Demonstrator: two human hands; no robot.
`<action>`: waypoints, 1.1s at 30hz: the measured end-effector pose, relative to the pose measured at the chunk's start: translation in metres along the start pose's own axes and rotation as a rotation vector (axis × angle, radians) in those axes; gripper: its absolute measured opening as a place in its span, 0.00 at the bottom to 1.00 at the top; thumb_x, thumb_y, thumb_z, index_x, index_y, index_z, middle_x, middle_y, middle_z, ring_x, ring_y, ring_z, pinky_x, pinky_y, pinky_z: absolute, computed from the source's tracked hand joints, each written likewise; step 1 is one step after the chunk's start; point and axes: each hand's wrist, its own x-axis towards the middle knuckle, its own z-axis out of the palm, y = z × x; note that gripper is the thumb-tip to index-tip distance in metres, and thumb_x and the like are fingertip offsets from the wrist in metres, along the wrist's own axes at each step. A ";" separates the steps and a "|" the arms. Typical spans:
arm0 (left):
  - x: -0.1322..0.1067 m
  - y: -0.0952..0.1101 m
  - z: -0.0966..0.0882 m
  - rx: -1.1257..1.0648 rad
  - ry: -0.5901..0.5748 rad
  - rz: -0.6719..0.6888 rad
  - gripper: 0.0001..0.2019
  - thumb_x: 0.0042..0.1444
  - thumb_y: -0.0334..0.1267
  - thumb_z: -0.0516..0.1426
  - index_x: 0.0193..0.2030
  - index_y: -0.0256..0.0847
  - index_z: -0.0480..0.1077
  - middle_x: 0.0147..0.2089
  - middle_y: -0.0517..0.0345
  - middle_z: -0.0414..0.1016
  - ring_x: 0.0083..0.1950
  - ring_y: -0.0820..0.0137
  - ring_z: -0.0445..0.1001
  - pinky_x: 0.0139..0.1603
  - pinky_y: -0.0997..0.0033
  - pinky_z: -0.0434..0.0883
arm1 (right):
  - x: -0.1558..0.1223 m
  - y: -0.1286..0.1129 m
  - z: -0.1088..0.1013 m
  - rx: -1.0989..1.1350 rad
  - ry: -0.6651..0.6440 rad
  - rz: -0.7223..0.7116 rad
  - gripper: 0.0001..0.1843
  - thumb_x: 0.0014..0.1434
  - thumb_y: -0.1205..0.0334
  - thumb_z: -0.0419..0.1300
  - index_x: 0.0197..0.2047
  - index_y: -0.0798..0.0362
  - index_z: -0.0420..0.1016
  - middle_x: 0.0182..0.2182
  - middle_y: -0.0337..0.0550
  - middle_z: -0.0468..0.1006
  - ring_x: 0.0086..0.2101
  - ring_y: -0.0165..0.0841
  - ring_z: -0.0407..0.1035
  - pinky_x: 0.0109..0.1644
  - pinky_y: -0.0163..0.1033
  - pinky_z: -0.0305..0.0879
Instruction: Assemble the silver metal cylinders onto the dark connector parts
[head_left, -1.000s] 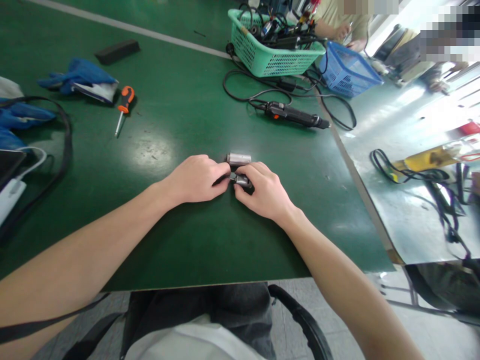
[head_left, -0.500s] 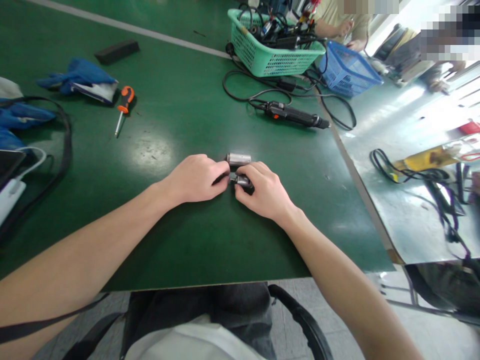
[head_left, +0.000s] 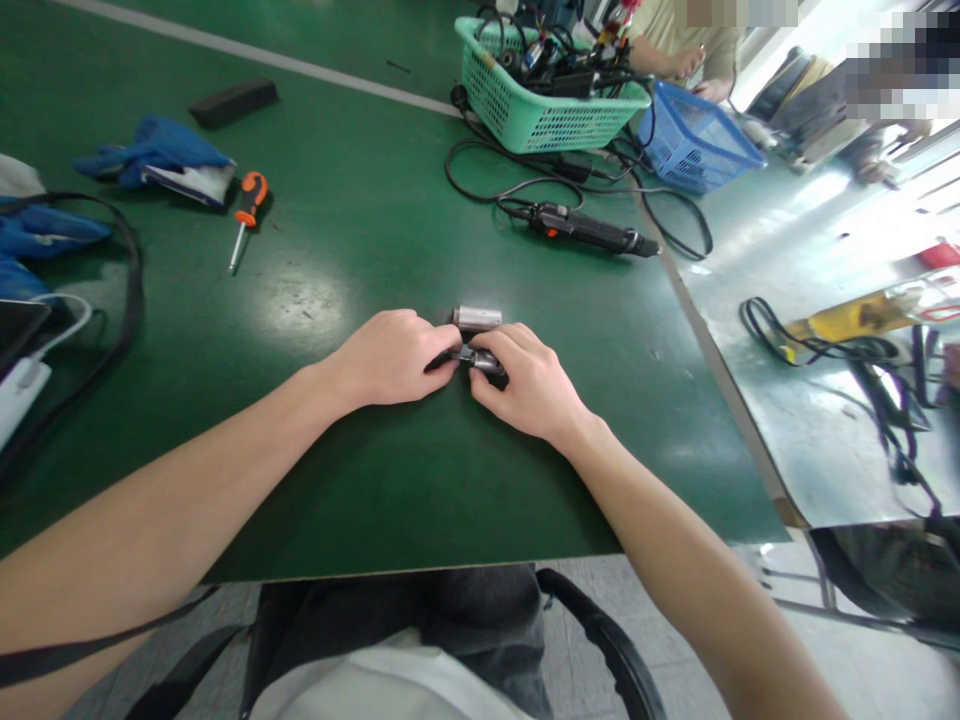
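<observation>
My right hand (head_left: 523,380) is closed around a small dark metal cylinder (head_left: 487,362), with its thumb and fingers on either side. A narrower end of that part points left, toward the fingertips of my left hand (head_left: 412,358). Those fingers are pinched together at the narrow end; a dark piece shows between thumb and finger, mostly hidden. Just behind the fingers, a larger silver metal cylinder (head_left: 478,318) lies on its side on the green table (head_left: 420,480). Both hands rest low over the tabletop.
An orange and black screwdriver (head_left: 249,215), blue gloves (head_left: 161,155) and a black block (head_left: 234,103) lie left. Behind stand a green basket (head_left: 562,130) of tools and a blue basket (head_left: 697,150). A corded electric screwdriver (head_left: 592,232) lies right. A co-worker's hands (head_left: 697,75) show beyond.
Both hands stay in nearly the same place. Slightly more of the narrow end and the dark piece shows between the fingertips. The silver cylinder has not moved.
</observation>
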 end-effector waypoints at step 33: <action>0.000 -0.002 -0.003 -0.066 -0.069 -0.019 0.20 0.66 0.57 0.56 0.37 0.42 0.75 0.31 0.59 0.79 0.32 0.67 0.75 0.33 0.68 0.61 | -0.039 0.061 -0.075 -0.349 -0.290 0.002 0.17 0.69 0.65 0.54 0.58 0.51 0.75 0.50 0.53 0.77 0.50 0.47 0.71 0.52 0.54 0.74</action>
